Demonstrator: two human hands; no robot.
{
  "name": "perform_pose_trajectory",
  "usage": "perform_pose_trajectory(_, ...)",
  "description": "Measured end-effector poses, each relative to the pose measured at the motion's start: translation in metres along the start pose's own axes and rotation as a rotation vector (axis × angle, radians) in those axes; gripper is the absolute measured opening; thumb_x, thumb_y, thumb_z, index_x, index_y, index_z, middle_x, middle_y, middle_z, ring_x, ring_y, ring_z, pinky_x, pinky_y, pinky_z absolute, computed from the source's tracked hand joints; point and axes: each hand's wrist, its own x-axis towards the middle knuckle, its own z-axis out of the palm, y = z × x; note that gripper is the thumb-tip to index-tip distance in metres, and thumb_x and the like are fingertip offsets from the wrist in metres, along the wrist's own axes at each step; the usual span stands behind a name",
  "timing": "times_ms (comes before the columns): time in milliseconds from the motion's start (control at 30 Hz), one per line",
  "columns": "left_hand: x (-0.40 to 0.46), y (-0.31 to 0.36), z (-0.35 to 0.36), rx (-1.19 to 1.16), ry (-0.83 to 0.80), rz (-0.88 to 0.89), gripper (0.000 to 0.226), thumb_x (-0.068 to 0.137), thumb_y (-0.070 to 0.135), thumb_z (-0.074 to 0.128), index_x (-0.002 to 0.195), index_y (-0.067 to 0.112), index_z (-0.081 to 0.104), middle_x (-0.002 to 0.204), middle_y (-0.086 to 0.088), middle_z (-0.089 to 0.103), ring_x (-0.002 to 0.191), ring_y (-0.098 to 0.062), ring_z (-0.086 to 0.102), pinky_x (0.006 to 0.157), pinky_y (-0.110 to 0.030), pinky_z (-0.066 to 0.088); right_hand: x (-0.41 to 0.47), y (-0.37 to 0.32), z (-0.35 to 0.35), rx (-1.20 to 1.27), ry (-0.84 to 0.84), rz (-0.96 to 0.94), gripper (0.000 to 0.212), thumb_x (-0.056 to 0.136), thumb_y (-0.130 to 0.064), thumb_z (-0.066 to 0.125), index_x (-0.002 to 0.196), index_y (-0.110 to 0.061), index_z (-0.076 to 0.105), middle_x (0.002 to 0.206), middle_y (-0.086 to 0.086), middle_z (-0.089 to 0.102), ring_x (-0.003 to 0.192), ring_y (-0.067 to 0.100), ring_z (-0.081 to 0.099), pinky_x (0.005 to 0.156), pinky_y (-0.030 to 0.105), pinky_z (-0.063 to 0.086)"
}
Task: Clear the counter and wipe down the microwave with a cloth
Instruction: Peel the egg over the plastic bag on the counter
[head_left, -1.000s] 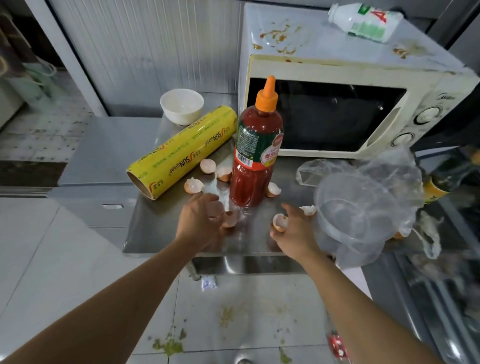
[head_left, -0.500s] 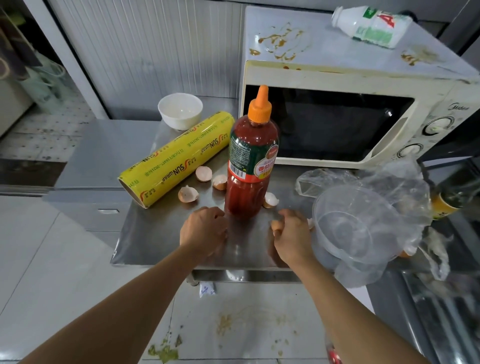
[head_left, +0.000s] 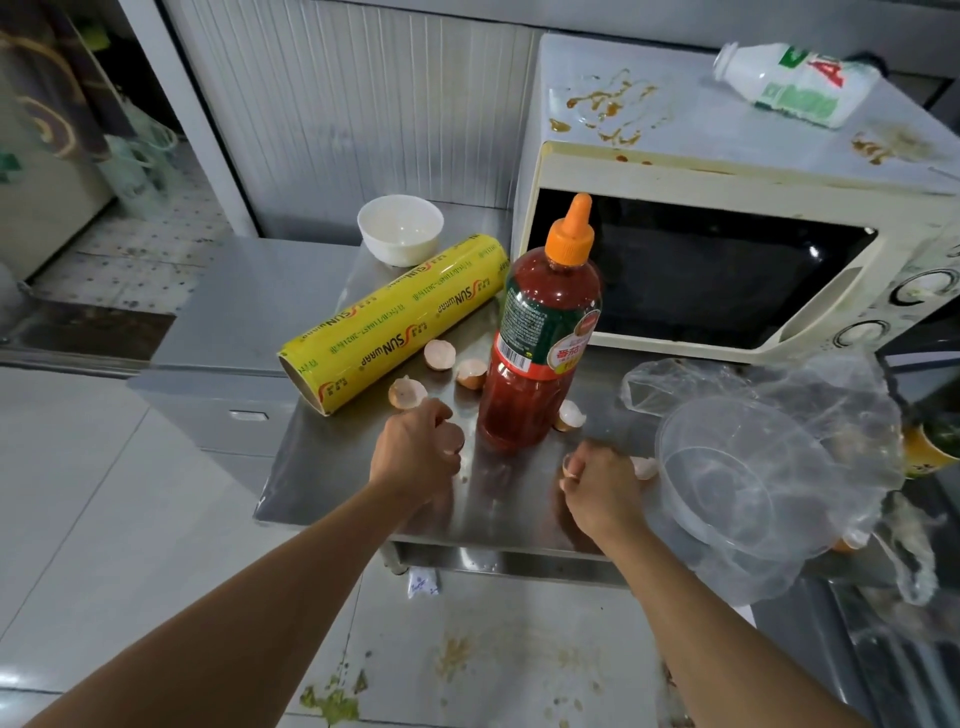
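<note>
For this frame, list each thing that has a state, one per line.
Left hand: curled round an eggshell piece.
Right hand: curled round an eggshell piece.
Sauce bottle: upright, capped.
Milk bottle: on its side, uncapped.
Microwave: door shut, top stained.
White bowl: upright, empty.
Plastic container: tilted, empty.
Wrap roll: lying flat.

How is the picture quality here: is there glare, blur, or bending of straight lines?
Head view: the steel counter mirrors both hands, left hand and right hand; a small bright spot glints on the dark microwave door. Wide-angle bending curves the wall panels and the microwave's edges. The right edge, past the clear plastic container, looks smeared; the centre is sharp.
</note>
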Motion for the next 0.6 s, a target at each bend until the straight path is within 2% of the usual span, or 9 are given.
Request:
perform_pose_trajectory(133,0.009,-0.005,-0.011,-0.037,0.123,-0.01,0.041,0.071,0.015,0.077,0.108,0.015,0.059,0.109,-0.002,0.062,0.092,-0.015,0.057,0.074,-0.026,0.048,-0.004,-0.009,-0.001,0.062,0.102,-0.018,0.008,0.084,-0.009,0.063,0.082,-0.012,0.057,0.092,0.008,0.064,0.085,0.021,0.061,0.069,0.027,0.046)
perform_pose_trajectory(267,0.025,-0.005,-0.023,-0.046,0.205,-0.003,0.029,0.075,0.017,0.073,0.102,0.013,0.062,0.105,-0.004,0.062,0.093,-0.019,0.056,0.077,-0.031,0.049,-0.001,-0.016,-0.01,0.164,0.2,-0.025,0.019,0.082,-0.002,0.063,0.076,-0.014,0.05,0.093,0.008,0.059,0.081,0.022,0.06,0.064,0.024,0.039)
perform_pose_trajectory(367,0.039,-0.007,-0.026,-0.014,0.199,-0.003,0.023,0.079,0.018,0.069,0.1,0.012,0.063,0.103,-0.005,0.064,0.092,-0.021,0.058,0.077,-0.035,0.051,0.012,-0.019,-0.018,0.215,0.277,0.012,0.019,0.081,-0.005,0.067,0.09,-0.011,0.052,0.102,0.01,0.058,0.086,0.023,0.06,0.064,0.023,0.036)
perform_pose_trajectory(500,0.052,-0.011,-0.022,0.046,0.194,0.014,0.023,0.08,0.016,0.067,0.102,0.012,0.063,0.106,-0.006,0.063,0.095,-0.023,0.058,0.073,-0.032,0.048,0.036,-0.018,-0.023,0.291,0.277,0.031,0.045,0.08,-0.007,0.07,0.121,-0.007,0.051,0.121,0.014,0.057,0.102,0.028,0.059,0.074,0.023,0.039)
perform_pose_trajectory(600,0.058,-0.014,-0.018,0.092,0.193,0.032,0.027,0.08,0.017,0.068,0.106,0.014,0.062,0.109,-0.005,0.062,0.098,-0.022,0.059,0.073,-0.033,0.051,0.052,-0.013,-0.019,0.296,0.187,-0.033,0.048,0.078,-0.012,0.074,0.122,-0.006,0.057,0.123,0.013,0.059,0.108,0.027,0.057,0.085,0.025,0.042)
